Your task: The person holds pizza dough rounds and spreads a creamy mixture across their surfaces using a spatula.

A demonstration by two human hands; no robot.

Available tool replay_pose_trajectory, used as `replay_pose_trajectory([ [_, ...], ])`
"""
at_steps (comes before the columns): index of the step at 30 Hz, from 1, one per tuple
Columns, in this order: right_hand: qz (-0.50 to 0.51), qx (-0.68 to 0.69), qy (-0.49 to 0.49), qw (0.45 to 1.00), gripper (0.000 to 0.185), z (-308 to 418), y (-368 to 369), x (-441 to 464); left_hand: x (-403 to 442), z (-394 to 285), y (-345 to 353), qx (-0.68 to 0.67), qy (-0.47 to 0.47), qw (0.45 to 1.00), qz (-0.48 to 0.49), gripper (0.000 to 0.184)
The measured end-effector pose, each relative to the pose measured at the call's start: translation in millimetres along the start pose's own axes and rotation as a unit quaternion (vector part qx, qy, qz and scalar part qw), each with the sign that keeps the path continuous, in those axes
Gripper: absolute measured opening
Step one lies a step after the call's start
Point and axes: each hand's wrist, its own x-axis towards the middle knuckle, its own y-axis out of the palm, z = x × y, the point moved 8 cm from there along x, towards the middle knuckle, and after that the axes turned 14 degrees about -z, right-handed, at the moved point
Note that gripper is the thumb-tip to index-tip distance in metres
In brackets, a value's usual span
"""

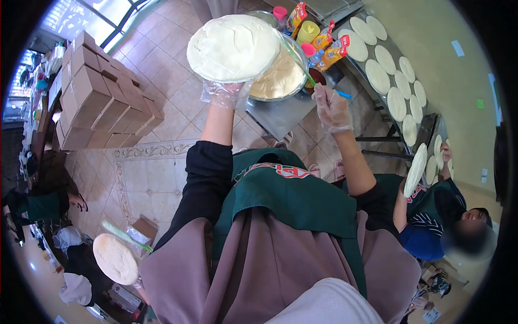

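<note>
1. Apron (291, 189), green, covers the person's front.
2. Left hand (225, 93), gloved, is under the cream-covered disc (233, 48); its fingers are hidden, so open or closed I cannot tell.
3. Right hand (333, 106), gloved, grips a green spatula (294, 54) above the bowl (271, 100).
4. Packets (332, 56) stand beyond, near plain discs (377, 76).

Stacked cartons (97, 100) and coloured packets (335, 55) frame a busy workroom.
The closed brown cartons rise in several tiers on the patterned tile floor (145, 178), near a bright window (94, 17). Across the room, the orange, red and white packets stand around a yellow container (308, 32). Pale paper (457, 48) and a small green note (480, 104) mark the wall (458, 81); below it is a person in a green apron (431, 201). An open cardboard box (144, 229) holds clear plastic.
</note>
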Motion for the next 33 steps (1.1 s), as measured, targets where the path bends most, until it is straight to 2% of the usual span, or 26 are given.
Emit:
replay_pose_trajectory([
  [4, 0.001, -0.015, -0.036, 0.999, 0.033, -17, 7, -23, 7, 10, -5, -0.016, -0.005, 1.000, -0.016, 0.058],
  [6, 0.067, 0.025, 0.005, 0.997, 0.028, -6, 11, -45, 11, 15, -9, -0.022, -0.004, 0.999, -0.027, 0.058],
  [7, 0.067, 0.027, 0.001, 0.997, 0.028, -5, 8, -51, 12, 16, -10, -0.025, -0.005, 0.999, -0.030, 0.058],
  [10, 0.117, 0.024, -0.080, 0.990, 0.025, 5, 13, -56, 14, 18, -11, -0.028, -0.007, 0.999, -0.039, 0.057],
  [12, 0.070, 0.132, -0.046, 0.988, 0.027, 4, 2, -46, 14, 21, -12, -0.030, -0.010, 0.998, -0.047, 0.057],
  [13, 0.072, 0.135, -0.050, 0.987, 0.027, 6, 1, -39, 13, 21, -13, -0.031, -0.012, 0.998, -0.050, 0.057],
  [15, 0.068, 0.146, 0.036, 0.986, 0.031, 0, -5, -19, 12, 25, -14, -0.032, -0.016, 0.998, -0.055, 0.057],
  [16, 0.068, 0.146, 0.035, 0.986, 0.031, 5, -6, -10, 9, 26, -15, -0.033, -0.017, 0.998, -0.060, 0.057],
  [18, 0.093, 0.121, 0.140, 0.978, 0.035, -5, -1, 2, 11, 31, -17, -0.035, -0.023, 0.997, -0.066, 0.057],
  [23, 0.096, 0.157, 0.149, 0.972, 0.035, -13, 10, 16, 3, 45, -26, -0.038, -0.042, 0.994, -0.089, 0.057],
  [25, 0.113, 0.192, 0.203, 0.954, 0.035, -13, 12, 11, 2, 51, -26, -0.040, -0.053, 0.993, -0.094, 0.056],
  [29, 0.129, 0.223, 0.246, 0.935, 0.035, -17, 14, 7, -3, 56, -35, -0.042, -0.065, 0.992, -0.104, 0.056],
  [31, 0.125, 0.239, 0.342, 0.900, 0.034, -25, 16, 0, -4, 55, -38, -0.040, -0.067, 0.991, -0.106, 0.056],
  [33, 0.115, 0.233, 0.306, 0.916, 0.037, -27, 18, 2, -6, 56, -40, -0.040, -0.069, 0.991, -0.109, 0.056],
])
